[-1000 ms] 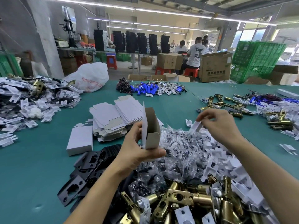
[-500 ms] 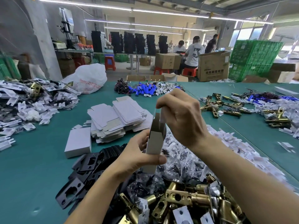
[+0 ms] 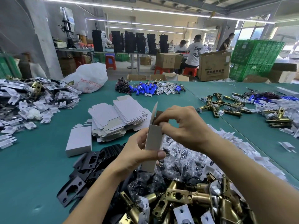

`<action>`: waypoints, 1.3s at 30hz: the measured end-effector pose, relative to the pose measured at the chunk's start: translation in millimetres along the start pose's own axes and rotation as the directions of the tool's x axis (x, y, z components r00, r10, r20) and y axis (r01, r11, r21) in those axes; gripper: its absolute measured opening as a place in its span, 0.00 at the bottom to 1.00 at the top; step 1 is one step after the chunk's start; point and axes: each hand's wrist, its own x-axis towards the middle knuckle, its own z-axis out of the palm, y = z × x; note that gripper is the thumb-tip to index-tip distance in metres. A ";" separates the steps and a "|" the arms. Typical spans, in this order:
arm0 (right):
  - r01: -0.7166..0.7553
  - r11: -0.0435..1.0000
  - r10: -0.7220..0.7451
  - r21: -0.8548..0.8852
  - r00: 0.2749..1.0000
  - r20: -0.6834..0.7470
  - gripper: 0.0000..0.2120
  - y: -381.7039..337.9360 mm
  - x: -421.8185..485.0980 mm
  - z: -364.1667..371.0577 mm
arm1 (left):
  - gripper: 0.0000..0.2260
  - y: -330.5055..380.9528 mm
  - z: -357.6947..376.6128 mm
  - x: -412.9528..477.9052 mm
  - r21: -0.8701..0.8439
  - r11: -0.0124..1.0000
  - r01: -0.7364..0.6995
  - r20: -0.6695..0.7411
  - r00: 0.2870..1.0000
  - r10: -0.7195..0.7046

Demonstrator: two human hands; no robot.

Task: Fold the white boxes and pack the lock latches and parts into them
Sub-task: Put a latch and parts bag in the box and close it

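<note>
My left hand (image 3: 134, 157) grips a folded white box (image 3: 153, 139) upright above the table, its lid flap standing open. The curled fingertips of my right hand (image 3: 186, 126) pinch at the box's open top; what lies between them is hidden. Brass lock latches (image 3: 182, 198) are heaped nearest me. Behind them lie clear bags of small parts (image 3: 182, 157) and white plastic pieces (image 3: 226, 138). Flat unfolded boxes (image 3: 116, 117) are stacked beyond my hands, with one closed box (image 3: 79, 143) lying to their left.
Black strike plates (image 3: 90, 164) lie fanned at lower left on the green table (image 3: 32, 175). More latches (image 3: 226, 107) lie at right, a mixed parts heap (image 3: 32, 101) at left, blue cells (image 3: 145, 90) and a white bag (image 3: 87, 78) farther back. People sit among cartons behind.
My right hand took a white plastic piece from the heap at right, swung left over the box and now pinches at its open top. My left hand kept the box upright.
</note>
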 end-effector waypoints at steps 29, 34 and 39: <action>-0.099 0.983 0.114 -0.152 0.989 0.094 0.10 0.3 13.7 -14.1 | 0.33 -5.6 -1.5 2.5 0.096 0.994 0.048 -0.073 0.997 -0.041; -0.160 0.975 0.150 -0.153 0.986 -0.077 0.09 2.3 13.9 -7.2 | 0.34 -1.6 -5.0 4.8 0.088 0.993 0.074 -0.193 0.980 -0.056; -0.310 0.917 0.354 -0.251 0.922 0.153 0.09 0.7 23.5 9.6 | 0.35 13.7 -31.0 7.6 0.005 0.999 0.041 -0.550 0.835 -0.032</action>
